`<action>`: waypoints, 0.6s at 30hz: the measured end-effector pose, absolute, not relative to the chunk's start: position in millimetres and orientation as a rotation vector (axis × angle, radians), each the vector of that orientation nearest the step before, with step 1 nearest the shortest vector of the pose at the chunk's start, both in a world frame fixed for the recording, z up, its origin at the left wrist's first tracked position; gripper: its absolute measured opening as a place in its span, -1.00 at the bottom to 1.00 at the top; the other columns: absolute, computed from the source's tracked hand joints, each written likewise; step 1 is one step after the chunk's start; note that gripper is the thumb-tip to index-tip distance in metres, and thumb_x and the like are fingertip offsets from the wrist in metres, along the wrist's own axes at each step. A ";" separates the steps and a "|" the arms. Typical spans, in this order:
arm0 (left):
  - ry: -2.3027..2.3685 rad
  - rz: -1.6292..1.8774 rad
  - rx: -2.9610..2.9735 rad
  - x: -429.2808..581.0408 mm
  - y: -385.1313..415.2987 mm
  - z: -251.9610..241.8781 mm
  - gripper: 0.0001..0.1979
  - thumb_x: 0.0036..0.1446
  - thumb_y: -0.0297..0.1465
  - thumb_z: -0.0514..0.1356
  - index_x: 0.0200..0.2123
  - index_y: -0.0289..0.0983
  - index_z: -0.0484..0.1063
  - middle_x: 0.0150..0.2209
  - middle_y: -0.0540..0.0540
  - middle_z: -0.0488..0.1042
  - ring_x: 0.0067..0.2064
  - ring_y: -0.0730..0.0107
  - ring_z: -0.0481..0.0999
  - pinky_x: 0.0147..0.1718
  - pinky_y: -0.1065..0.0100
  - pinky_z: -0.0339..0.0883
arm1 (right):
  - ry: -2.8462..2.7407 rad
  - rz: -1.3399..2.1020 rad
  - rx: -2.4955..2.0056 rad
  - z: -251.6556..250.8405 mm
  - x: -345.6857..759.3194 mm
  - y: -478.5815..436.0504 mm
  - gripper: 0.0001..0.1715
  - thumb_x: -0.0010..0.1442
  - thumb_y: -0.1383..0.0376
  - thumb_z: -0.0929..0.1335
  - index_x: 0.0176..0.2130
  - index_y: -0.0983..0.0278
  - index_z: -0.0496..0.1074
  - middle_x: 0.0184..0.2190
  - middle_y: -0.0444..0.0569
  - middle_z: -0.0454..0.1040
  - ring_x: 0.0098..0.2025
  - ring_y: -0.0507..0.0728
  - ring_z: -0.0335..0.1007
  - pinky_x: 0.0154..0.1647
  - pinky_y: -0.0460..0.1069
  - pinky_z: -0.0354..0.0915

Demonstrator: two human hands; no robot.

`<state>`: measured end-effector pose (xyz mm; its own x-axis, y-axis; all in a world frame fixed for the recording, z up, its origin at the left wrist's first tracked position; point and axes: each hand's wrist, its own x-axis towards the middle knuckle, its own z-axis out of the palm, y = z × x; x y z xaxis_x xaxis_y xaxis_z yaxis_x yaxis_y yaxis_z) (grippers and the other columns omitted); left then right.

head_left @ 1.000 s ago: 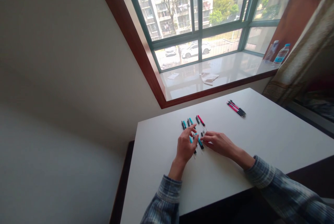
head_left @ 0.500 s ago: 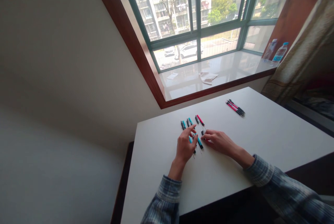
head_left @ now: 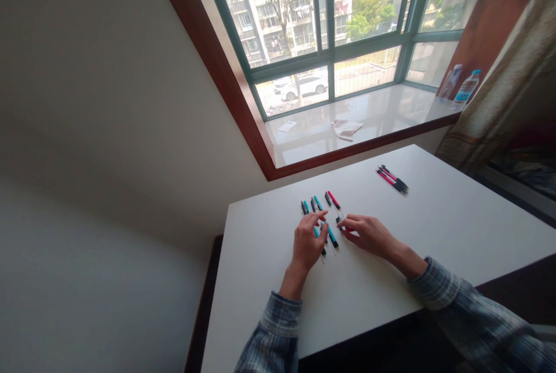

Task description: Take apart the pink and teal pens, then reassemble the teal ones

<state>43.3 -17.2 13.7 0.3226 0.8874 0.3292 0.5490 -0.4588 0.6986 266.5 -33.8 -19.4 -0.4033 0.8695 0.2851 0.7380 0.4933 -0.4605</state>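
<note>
Slim pens lie side by side on a white table (head_left: 269,280), some teal and black like the pen (head_left: 332,236), and one red and black (head_left: 333,199). My left hand (head_left: 307,240) rests over the row with its fingers spread, covering the middle of several pens. My right hand (head_left: 367,235) comes in from the right, its fingertips at a small black pen end (head_left: 338,220). Its fingers hide what lies beneath them. A bundle of pink and black pens (head_left: 392,180) lies apart, farther right, out of reach of both fingertips.
The table's far edge runs below a glossy window sill (head_left: 382,103) holding a crumpled cloth (head_left: 346,129) and two plastic bottles (head_left: 466,89). A patterned curtain (head_left: 512,72) hangs at the right, and a plain wall fills the left.
My right hand has shifted slightly, and the left fingers have drawn in a little. The pens look nearly unmoved. A white car outside has moved left.
</note>
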 end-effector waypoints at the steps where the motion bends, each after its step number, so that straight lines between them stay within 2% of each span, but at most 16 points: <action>1: 1.274 0.973 2.132 42.6 -16.9 14.5 -0.69 0.33 -0.42 0.17 0.09 -0.14 0.52 -0.14 -0.07 0.57 -0.17 0.30 0.51 -0.13 0.26 0.46 | -2.225 0.362 -1.333 -18.8 269.2 -33.6 -0.76 0.37 0.32 0.32 -0.07 0.14 0.57 -0.21 -0.04 0.62 -0.31 0.09 0.54 -0.30 -0.08 0.31; 10: 1.266 0.998 2.137 42.0 -17.3 14.9 -0.76 0.33 -0.43 0.17 -0.02 -0.15 0.59 -0.12 -0.11 0.57 -0.04 0.22 0.53 -0.08 0.22 0.47 | -2.013 0.325 -1.589 -19.0 286.0 -30.2 -0.83 0.28 0.32 0.34 -0.25 0.18 0.57 -0.30 -0.07 0.63 -0.37 0.11 0.49 -0.34 -0.05 0.23; 18: 1.260 1.009 2.147 43.9 -17.6 16.4 -0.78 0.32 -0.44 0.18 -0.07 -0.14 0.60 -0.11 -0.10 0.58 -0.02 0.21 0.54 -0.04 0.21 0.47 | -2.071 0.406 -1.551 -23.4 279.6 -29.6 -0.81 0.32 0.31 0.34 -0.24 0.16 0.58 -0.34 -0.09 0.61 -0.37 0.10 0.49 -0.35 -0.06 0.21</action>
<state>43.9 -17.6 16.4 0.3147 0.8770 0.3631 0.5463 -0.4802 0.6863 279.6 -29.6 -23.4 -0.2123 0.9514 0.2230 0.7966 0.3007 -0.5243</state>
